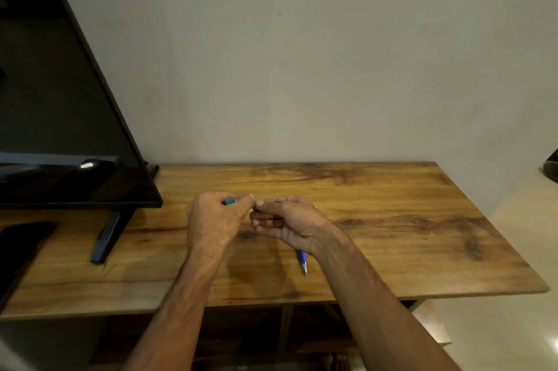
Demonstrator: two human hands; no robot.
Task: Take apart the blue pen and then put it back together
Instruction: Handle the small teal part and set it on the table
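Observation:
My left hand (216,219) grips a short teal pen piece (231,200); only its end shows between thumb and fingers. My right hand (287,219) meets it fingertip to fingertip, with thumb and forefinger pinching the piece's other end, which is mostly hidden. Both hands hover just above the wooden table (392,219). A blue pen part with a silver tip (303,262) lies on the table under my right wrist, its upper end covered by the wrist.
A black TV screen (60,129) on a dark foot (107,237) stands at the left. A flat black object (21,247) lies at the far left edge. The wall runs right behind the table. A shelf shows below the tabletop.

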